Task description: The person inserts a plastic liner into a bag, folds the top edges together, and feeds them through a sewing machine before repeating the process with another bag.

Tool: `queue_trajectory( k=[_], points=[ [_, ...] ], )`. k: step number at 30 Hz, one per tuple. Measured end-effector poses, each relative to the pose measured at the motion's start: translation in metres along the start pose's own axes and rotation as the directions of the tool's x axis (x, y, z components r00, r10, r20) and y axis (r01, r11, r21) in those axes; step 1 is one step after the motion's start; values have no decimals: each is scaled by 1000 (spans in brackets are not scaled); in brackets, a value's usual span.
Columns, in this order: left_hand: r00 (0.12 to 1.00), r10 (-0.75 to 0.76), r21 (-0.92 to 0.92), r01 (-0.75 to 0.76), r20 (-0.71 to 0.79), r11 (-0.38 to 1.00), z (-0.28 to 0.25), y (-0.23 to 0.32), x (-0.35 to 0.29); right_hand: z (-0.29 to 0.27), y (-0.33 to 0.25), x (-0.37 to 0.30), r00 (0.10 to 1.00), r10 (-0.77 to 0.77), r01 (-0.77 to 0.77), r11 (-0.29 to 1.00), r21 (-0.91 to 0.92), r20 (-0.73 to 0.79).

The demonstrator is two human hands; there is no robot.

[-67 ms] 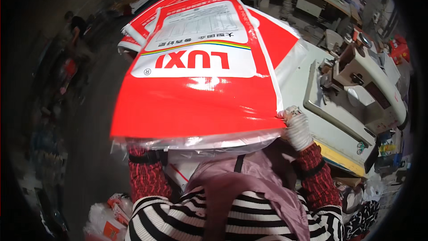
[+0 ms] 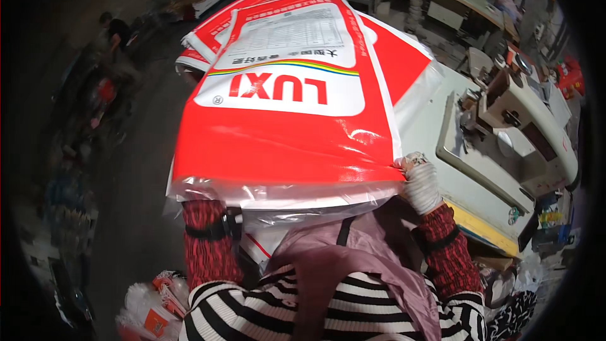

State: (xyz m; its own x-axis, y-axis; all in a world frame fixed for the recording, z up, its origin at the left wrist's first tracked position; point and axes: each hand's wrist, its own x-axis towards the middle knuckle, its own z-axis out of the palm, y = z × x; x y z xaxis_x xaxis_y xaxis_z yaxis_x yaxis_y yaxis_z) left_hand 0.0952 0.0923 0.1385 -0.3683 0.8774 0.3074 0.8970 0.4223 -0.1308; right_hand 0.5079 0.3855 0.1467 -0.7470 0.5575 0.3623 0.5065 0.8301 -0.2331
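Your right hand (image 2: 420,183), in a white knitted glove, is clenched on the near right corner of a large glossy red and white printed plastic sack (image 2: 287,123), which lies flat and spread wide across the middle of the scene, its near edge just in front of your chest. Your thumb and fingers pinch the sack's edge where the red print meets a clear plastic fringe. Your left hand is hidden beneath the near left part of the sack; only the forearm in its red patterned sleeve (image 2: 205,240) shows, rising from the lower edge and disappearing under the plastic, so you cannot tell from here whether that hand is gripping or open. More red and white sacks of the same kind (image 2: 211,35) lie under the top one, their corners fanning out on the far left and the right. To the right, just beside the sacks, stands a cream-coloured industrial sewing machine (image 2: 530,129) on a pale table with a yellow front edge (image 2: 483,230). On the dark floor near left, beside your striped black and white top (image 2: 353,309), sits a heap of white and orange bags (image 2: 148,309). Far left, in the gloom, another person in dark clothing (image 2: 117,28) is bent low, well apart from you.
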Motion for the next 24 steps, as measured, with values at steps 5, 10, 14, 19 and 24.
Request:
queue_trajectory(
  k=[5,10,14,19,24],
  points=[
    [977,-210,-884,60,-44,464,-140,83,24,1,3,-12,993,87,-81,994,79,-83],
    [776,-631,-976,-142,-7,-163,-123,60,14,-12,-16,-10,995,50,-52,999,-10,-90],
    [635,-641,-732,169,-432,661,-93,33,36,-17,-24,0,990,45,-33,995,89,-131],
    [421,-878,-956,-71,229,-284,-144,51,59,-20,-22,7,995,59,-53,996,69,-85],
    [662,-744,-927,220,-86,303,-141,70,92,-22,-7,8,984,65,-55,997,63,-164]
  ],
)
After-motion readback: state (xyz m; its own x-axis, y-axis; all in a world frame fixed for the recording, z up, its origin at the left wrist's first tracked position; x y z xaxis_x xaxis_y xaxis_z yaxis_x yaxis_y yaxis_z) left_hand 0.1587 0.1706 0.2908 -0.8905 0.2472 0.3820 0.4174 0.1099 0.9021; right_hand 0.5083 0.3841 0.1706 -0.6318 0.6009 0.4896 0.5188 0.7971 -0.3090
